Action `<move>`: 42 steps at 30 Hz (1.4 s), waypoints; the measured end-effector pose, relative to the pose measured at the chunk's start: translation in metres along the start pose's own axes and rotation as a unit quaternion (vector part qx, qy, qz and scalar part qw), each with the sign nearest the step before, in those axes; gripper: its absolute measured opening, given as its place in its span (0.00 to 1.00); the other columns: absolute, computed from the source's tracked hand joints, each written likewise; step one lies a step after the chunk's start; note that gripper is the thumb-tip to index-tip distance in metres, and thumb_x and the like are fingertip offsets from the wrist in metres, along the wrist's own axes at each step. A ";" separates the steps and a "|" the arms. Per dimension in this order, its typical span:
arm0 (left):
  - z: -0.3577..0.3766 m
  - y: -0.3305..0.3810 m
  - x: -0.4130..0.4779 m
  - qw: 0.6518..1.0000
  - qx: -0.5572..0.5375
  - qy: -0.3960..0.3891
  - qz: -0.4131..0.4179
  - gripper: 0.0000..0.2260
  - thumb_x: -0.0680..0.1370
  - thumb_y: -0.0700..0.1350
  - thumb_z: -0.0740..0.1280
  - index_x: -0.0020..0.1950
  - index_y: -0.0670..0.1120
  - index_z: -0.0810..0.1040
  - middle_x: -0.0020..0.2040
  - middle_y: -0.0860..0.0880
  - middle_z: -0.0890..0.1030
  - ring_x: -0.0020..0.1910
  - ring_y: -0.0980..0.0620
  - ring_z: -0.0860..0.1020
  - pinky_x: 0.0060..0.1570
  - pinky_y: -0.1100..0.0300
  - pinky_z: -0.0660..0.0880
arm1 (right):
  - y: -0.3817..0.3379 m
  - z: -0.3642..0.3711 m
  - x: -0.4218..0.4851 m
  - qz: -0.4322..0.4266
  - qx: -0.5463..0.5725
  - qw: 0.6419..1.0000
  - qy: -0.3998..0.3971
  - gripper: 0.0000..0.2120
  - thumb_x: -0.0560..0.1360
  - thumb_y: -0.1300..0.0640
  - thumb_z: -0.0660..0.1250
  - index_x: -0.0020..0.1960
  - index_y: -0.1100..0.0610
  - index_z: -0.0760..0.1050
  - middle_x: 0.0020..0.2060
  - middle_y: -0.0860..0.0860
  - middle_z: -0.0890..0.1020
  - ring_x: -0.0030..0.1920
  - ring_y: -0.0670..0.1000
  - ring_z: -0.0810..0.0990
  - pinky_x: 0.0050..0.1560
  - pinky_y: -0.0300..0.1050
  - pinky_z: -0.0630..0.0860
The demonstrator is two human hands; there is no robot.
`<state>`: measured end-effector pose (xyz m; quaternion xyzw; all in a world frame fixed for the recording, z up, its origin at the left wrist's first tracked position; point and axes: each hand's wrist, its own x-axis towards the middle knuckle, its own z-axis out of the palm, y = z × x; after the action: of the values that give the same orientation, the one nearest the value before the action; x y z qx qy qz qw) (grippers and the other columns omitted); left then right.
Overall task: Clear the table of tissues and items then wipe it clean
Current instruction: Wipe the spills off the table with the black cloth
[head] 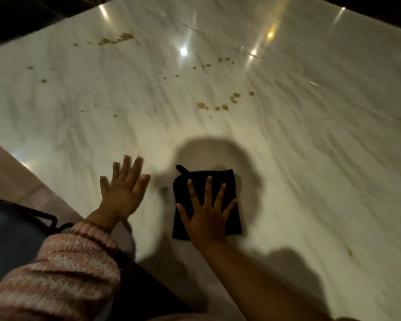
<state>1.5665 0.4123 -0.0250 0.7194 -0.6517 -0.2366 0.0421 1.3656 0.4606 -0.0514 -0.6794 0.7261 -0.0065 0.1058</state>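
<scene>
Wiping stage. Black cloth [227, 181] flat on near part of marble table [310, 158], pinned under spread right hand [206, 214]. Left hand [123, 191] flat on bare top beside, fingers straight, holding nothing. Keep palm pressure even; sweep outward over brownish spots [203, 105], probably dried spills. Overlap strokes.

The cloth [227, 184] lies on the near part of the table [310, 163], and the right hand [206, 216] lies flat on top of it. The left hand [123, 193] rests flat on the table just left of the cloth, apart from it and close to the table's left edge. Spill spots sit farther back: one cluster [218, 106] beyond the cloth, a trail [208, 65] behind that, and another cluster [116, 39] towards the far left.
</scene>
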 end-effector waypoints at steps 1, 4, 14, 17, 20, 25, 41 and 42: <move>-0.007 -0.007 0.012 1.000 0.001 -0.005 0.010 0.27 0.77 0.66 0.41 0.75 0.62 0.39 0.76 0.55 0.37 0.75 0.51 0.35 0.70 0.42 0.35 | -0.010 -0.002 0.015 0.014 0.009 1.000 -0.002 0.31 0.74 0.32 0.46 0.72 0.43 0.62 0.71 0.57 0.67 0.70 0.69 0.62 0.60 0.75 0.51; -0.028 -0.024 0.053 0.999 0.013 -0.012 0.042 0.31 0.72 0.68 0.37 0.74 0.62 0.37 0.74 0.57 0.34 0.74 0.51 0.35 0.70 0.41 0.36 | -0.036 -0.010 0.069 0.048 0.025 0.999 0.009 0.33 0.72 0.31 0.39 0.75 0.40 0.47 0.76 0.56 0.52 0.73 0.68 0.44 0.63 0.75 0.37; -0.103 -0.069 0.198 0.987 0.094 -0.019 0.128 0.28 0.75 0.68 0.39 0.71 0.62 0.34 0.74 0.55 0.33 0.74 0.49 0.34 0.70 0.41 0.36 | -0.050 -0.051 0.300 0.253 0.070 0.965 -0.007 0.31 0.77 0.33 0.44 0.76 0.40 0.39 0.76 0.55 0.39 0.73 0.67 0.36 0.66 0.76 0.38; -0.109 -0.066 0.217 0.984 0.078 -0.041 0.153 0.27 0.75 0.67 0.40 0.71 0.64 0.35 0.72 0.57 0.30 0.72 0.52 0.31 0.69 0.42 0.33 | -0.048 -0.054 0.314 0.241 0.061 0.968 -0.011 0.28 0.78 0.36 0.43 0.75 0.39 0.38 0.76 0.53 0.39 0.74 0.66 0.36 0.67 0.75 0.39; -0.109 -0.050 0.230 0.980 0.072 -0.076 0.169 0.26 0.77 0.64 0.43 0.72 0.65 0.36 0.71 0.60 0.29 0.72 0.53 0.31 0.69 0.43 0.32 | -0.046 -0.044 0.268 0.172 0.038 0.984 0.011 0.25 0.80 0.39 0.44 0.74 0.36 0.41 0.77 0.48 0.42 0.76 0.60 0.38 0.70 0.69 0.40; -0.105 -0.027 0.247 0.967 0.081 -0.112 0.212 0.27 0.77 0.64 0.44 0.73 0.64 0.35 0.71 0.59 0.28 0.72 0.51 0.30 0.69 0.42 0.32 | -0.006 -0.043 0.207 0.243 0.039 0.969 0.028 0.24 0.79 0.38 0.46 0.74 0.34 0.45 0.77 0.44 0.45 0.76 0.55 0.40 0.71 0.66 0.40; -0.090 0.022 0.300 0.978 0.066 -0.134 0.144 0.26 0.78 0.63 0.45 0.70 0.65 0.31 0.73 0.57 0.29 0.72 0.47 0.29 0.67 0.39 0.31 | 0.031 -0.049 0.244 0.143 0.024 0.989 0.036 0.26 0.72 0.33 0.40 0.71 0.31 0.46 0.76 0.41 0.51 0.77 0.55 0.47 0.70 0.66 0.46; -0.090 0.024 0.301 0.978 0.064 -0.132 0.146 0.26 0.78 0.63 0.45 0.69 0.65 0.31 0.73 0.57 0.28 0.72 0.47 0.28 0.67 0.40 0.30 | 0.055 -0.052 0.257 0.214 0.041 0.975 0.048 0.26 0.73 0.33 0.41 0.71 0.32 0.47 0.76 0.42 0.51 0.77 0.55 0.47 0.70 0.67 0.46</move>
<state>1.5912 0.0977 -0.0227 0.5804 -0.7630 -0.2789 -0.0561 1.2891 0.2042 -0.0460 -0.5024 0.8579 -0.0460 0.0976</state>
